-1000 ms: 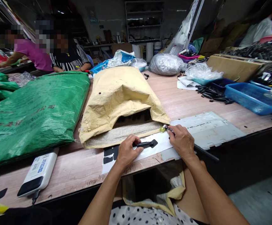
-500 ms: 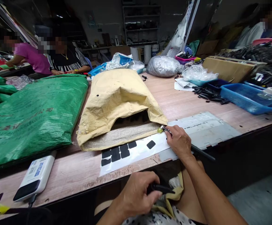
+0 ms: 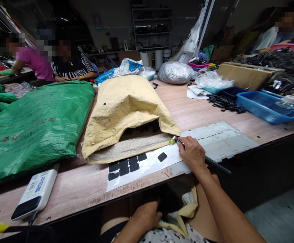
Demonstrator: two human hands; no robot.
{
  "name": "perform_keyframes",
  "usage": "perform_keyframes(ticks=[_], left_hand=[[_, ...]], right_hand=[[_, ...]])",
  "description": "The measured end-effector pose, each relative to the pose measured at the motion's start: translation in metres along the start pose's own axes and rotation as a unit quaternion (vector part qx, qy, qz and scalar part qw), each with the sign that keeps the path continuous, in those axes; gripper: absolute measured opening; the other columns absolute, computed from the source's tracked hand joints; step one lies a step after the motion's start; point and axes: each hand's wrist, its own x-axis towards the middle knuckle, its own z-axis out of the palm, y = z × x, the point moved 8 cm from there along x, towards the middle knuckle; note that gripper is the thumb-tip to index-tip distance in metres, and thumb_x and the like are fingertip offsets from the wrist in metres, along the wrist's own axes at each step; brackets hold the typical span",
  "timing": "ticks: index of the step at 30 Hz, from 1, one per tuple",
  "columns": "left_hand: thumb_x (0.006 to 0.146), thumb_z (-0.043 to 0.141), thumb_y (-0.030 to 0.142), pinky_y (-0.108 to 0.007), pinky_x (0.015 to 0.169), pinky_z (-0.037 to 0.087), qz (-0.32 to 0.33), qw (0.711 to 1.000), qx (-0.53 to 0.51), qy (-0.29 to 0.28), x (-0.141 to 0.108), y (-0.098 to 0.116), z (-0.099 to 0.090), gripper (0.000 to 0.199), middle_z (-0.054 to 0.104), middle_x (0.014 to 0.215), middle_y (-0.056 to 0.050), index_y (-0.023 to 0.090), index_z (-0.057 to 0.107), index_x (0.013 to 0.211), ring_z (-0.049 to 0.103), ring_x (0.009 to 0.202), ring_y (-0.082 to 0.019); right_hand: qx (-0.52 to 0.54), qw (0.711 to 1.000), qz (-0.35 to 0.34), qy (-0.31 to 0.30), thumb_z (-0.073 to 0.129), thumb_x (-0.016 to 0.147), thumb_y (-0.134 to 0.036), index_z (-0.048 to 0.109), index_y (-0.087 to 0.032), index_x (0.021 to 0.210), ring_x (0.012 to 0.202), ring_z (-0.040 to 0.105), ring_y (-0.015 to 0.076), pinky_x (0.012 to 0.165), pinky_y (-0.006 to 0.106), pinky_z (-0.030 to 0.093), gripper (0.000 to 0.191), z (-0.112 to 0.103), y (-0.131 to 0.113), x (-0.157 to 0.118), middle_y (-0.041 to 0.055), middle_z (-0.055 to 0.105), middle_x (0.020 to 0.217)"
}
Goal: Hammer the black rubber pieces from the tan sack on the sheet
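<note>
My right hand (image 3: 192, 153) is closed around a small hammer-like tool (image 3: 217, 164). Its dark handle sticks out behind the hand; its metal head with a yellow-green end lies at the front right corner of a yellow sack (image 3: 130, 89). The sack's mouth gapes towards me, with dark pieces inside. Down at my lap is my left hand (image 3: 145, 217), its fingers bent and mostly lost in shadow, beside a yellow-edged bag (image 3: 187, 212). In front of the sack a white sheet (image 3: 149, 170) carries several black rounded-square stickers (image 3: 134, 164).
A green sack (image 3: 40, 128) and a white power bank (image 3: 36, 192) lie on the left. Under my right forearm's far side is a grey board (image 3: 222, 135). Blue tray (image 3: 263, 109), black parts (image 3: 224, 104) and plastic bags (image 3: 176, 72) stand farther right. Other people sit across the table.
My left hand has dropped lower towards my lap, and the dark piece at its fingers no longer shows. My right hand keeps its hold, almost unmoved.
</note>
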Motion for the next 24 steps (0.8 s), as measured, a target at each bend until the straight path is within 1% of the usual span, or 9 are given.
perform_keyframes(ticks=[3,6,7,9,11,13,17,20,24], left_hand=[[0.079,0.071,0.042,-0.031,0.078,0.052,0.111,0.992,-0.008,-0.067,-0.031,0.051,-0.033,0.038,0.076,0.095,-0.005,0.025,0.074,0.112,0.068,0.092,-0.026],[0.088,0.063,0.049,-0.022,0.063,0.046,0.208,0.967,-0.12,-0.086,-0.049,0.096,-0.095,0.035,0.073,0.085,0.0,0.023,0.073,0.11,0.064,0.073,-0.015],[0.092,0.059,0.047,-0.022,0.064,0.046,0.218,0.965,-0.137,-0.047,-0.045,0.102,-0.122,0.032,0.073,0.086,-0.001,0.022,0.073,0.106,0.064,0.075,-0.015],[0.09,0.061,0.045,-0.025,0.069,0.048,0.183,0.97,-0.103,0.122,-0.025,0.096,-0.183,0.03,0.074,0.088,-0.003,0.021,0.074,0.102,0.065,0.079,-0.018],[0.091,0.06,0.046,-0.03,0.072,0.049,0.074,0.939,-0.039,0.333,-0.006,0.073,-0.24,0.033,0.074,0.091,-0.007,0.019,0.073,0.105,0.067,0.081,-0.022],[0.091,0.06,0.047,-0.035,0.078,0.05,-0.024,0.896,0.031,0.443,0.014,0.057,-0.273,0.037,0.074,0.099,-0.013,0.016,0.071,0.109,0.068,0.091,-0.028],[0.09,0.057,0.052,-0.042,0.081,0.051,-0.151,0.862,0.07,0.479,0.048,0.036,-0.297,0.044,0.073,0.107,-0.022,0.013,0.073,0.102,0.069,0.099,-0.037],[0.09,0.057,0.047,-0.043,0.078,0.051,-0.166,0.866,0.064,0.467,0.055,0.031,-0.299,0.04,0.073,0.102,-0.024,0.012,0.075,0.094,0.07,0.096,-0.039],[0.086,0.06,0.041,-0.039,0.073,0.049,-0.164,0.873,0.063,0.455,0.037,0.023,-0.292,0.029,0.075,0.097,-0.018,0.016,0.075,0.088,0.07,0.094,-0.036]], right_hand=[[-0.001,1.0,-0.002,-0.001,0.059,0.093,-0.025,0.069,-0.023,0.11,0.09,0.055,0.0205,0.077,0.031,0.037,0.021,0.0,0.0,0.0,0.0043,0.066,0.096],[0.0,1.0,-0.003,-0.001,0.059,0.092,-0.025,0.069,-0.023,0.111,0.09,0.055,0.0204,0.077,0.031,0.037,0.021,0.0,0.0,0.0,0.0042,0.067,0.097],[0.0,1.0,-0.003,0.0,0.058,0.093,-0.025,0.069,-0.023,0.111,0.09,0.055,0.0204,0.077,0.031,0.038,0.021,0.0,0.0,0.0,0.0043,0.067,0.098],[0.002,1.0,-0.005,0.002,0.057,0.093,-0.025,0.069,-0.023,0.11,0.09,0.055,0.0203,0.078,0.031,0.038,0.021,0.0,0.0,0.0,0.0043,0.067,0.098],[0.004,1.0,-0.004,0.004,0.058,0.093,-0.025,0.069,-0.023,0.11,0.091,0.055,0.0201,0.078,0.031,0.038,0.021,0.0,0.001,0.0,0.0041,0.067,0.097],[0.005,1.0,-0.002,0.003,0.058,0.092,-0.025,0.069,-0.023,0.11,0.091,0.055,0.02,0.079,0.031,0.038,0.021,0.001,0.001,0.0,0.0039,0.066,0.097],[0.009,1.0,0.004,-0.003,0.059,0.092,-0.025,0.069,-0.023,0.109,0.092,0.055,0.0196,0.079,0.031,0.038,0.02,0.001,0.001,0.001,0.0037,0.066,0.096],[0.01,1.0,0.01,-0.006,0.059,0.092,-0.025,0.069,-0.024,0.109,0.092,0.055,0.0193,0.079,0.03,0.037,0.02,0.001,0.001,0.002,0.0033,0.066,0.096],[0.011,1.0,0.007,-0.006,0.058,0.092,-0.025,0.069,-0.023,0.109,0.091,0.054,0.0194,0.079,0.03,0.036,0.02,0.0,0.0,0.001,0.0036,0.065,0.096]])
